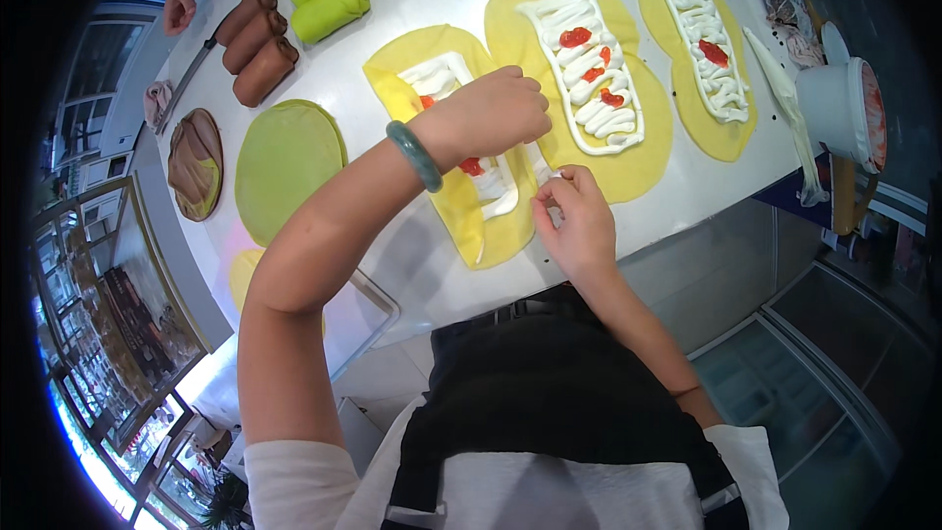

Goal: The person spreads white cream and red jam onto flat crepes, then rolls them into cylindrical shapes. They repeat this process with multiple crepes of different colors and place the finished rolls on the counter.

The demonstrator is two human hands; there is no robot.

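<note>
A yellow crepe (pixel 500 253) lies on the white table before me, spread with white cream (pixel 498 198) and bits of red filling (pixel 472 166). Its left side is folded inward, partly over the cream. My left hand (pixel 491 116), with a green bangle (pixel 414 155) on the wrist, is closed above its right side; whatever the fingers hold is hidden beneath. Lower down, the thumb and fingers of my right hand (pixel 581 224) pinch the crepe's right edge. Just right of it, overlapping yellow crepes (pixel 653 128) carry zigzag cream and red filling.
Further right are another cream-topped yellow crepe (pixel 731 142), a piping bag (pixel 785 98) and a white tub (pixel 834 103). To the left lie a green crepe stack (pixel 285 167), brown rolls (pixel 263 74) and green rolls (pixel 329 10). Another person's hand (pixel 179 5) hangs at far left.
</note>
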